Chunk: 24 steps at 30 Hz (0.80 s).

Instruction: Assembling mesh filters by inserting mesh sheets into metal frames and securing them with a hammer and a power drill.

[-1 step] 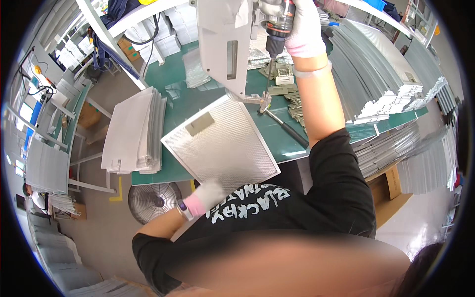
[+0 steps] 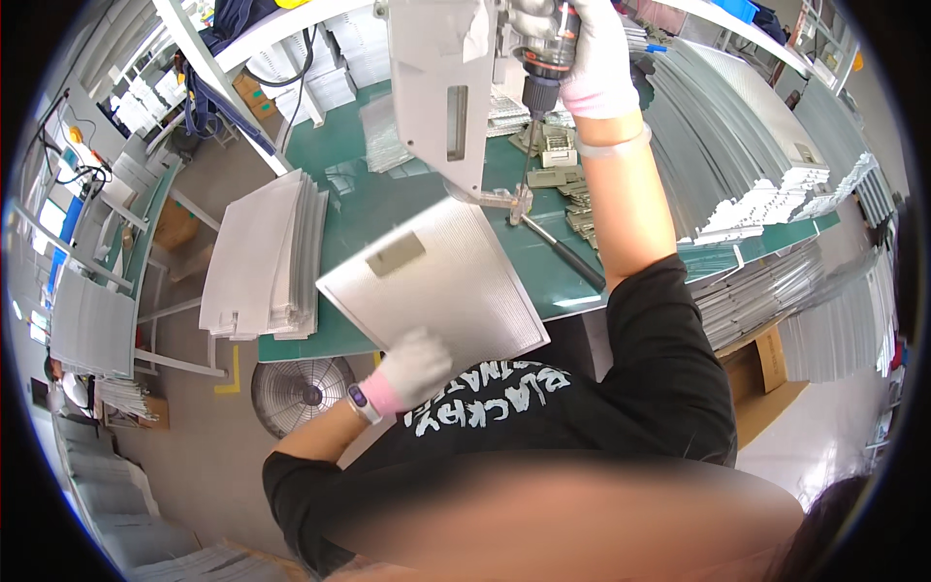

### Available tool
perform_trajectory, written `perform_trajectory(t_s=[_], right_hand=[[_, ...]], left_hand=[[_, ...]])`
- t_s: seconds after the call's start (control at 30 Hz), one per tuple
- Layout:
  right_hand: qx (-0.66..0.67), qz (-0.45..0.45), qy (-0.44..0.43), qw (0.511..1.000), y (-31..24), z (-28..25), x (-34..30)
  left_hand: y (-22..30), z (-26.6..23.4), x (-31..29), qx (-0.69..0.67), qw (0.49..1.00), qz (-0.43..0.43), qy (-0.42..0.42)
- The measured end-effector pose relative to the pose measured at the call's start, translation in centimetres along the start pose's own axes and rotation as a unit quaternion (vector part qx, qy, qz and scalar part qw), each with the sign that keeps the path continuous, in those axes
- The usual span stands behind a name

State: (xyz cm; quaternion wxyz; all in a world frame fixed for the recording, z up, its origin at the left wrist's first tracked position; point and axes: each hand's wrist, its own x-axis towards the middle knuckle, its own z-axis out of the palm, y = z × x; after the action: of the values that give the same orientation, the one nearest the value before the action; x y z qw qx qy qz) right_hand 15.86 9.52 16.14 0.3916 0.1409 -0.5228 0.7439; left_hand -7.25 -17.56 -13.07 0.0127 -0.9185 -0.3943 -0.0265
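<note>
A metal mesh panel (image 2: 456,281) with a thin frame and a small rectangular plate (image 2: 396,254) near its left corner overhangs the table's front edge. Over its lower left edge is my left hand (image 2: 417,367), in a white and pink glove. Its fingers are bent and slightly smeared, so their grip on the panel is unclear. My right hand (image 2: 599,68), gloved too, is wrapped round a black power screwdriver (image 2: 545,73) mounted beside a grey machine stand (image 2: 436,87). The long bit (image 2: 530,150) points down at a small metal fixture (image 2: 519,204) beyond the panel's far corner.
On the green table (image 2: 378,209), a black-handled hammer (image 2: 567,254) lies right of the fixture, near several small metal plates (image 2: 580,204). Stacked panels stand left (image 2: 257,262) and right (image 2: 713,136). A floor fan (image 2: 296,398) sits below the table's left end.
My left hand has moved up and slightly right, further over the panel. The panel's far corner has shifted slightly toward me. My right hand stays on the screwdriver.
</note>
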Motion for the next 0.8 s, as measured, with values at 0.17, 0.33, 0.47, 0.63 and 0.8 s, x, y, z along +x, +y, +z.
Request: perform_trajectory(t_s=[0.17,0.33,0.47,0.63,0.8], right_hand=[[-0.015,-0.006,0.036,0.999,0.8,0.0,-1.0],[-0.049,-0.072,0.093,0.992,1.8,0.5,-2.6],[-0.078,-0.025,0.038,0.996,3.4,0.6,-4.1],[-0.114,-0.006,0.061,0.992,6.8,2.8,-5.1],[-0.050,-0.012,0.071,0.996,7.5,4.0,-5.3]], left_hand=[[-3.3,-6.2,7.5,0.094,0.914,-0.305,0.252],[-1.7,-6.0,10.3,-0.042,0.928,-0.260,0.265],[0.8,-6.9,10.1,-0.044,0.913,-0.300,0.273],[2.8,-7.8,9.3,-0.034,0.893,-0.275,0.356],[3.7,-7.7,8.7,-0.035,0.892,-0.287,0.348]])
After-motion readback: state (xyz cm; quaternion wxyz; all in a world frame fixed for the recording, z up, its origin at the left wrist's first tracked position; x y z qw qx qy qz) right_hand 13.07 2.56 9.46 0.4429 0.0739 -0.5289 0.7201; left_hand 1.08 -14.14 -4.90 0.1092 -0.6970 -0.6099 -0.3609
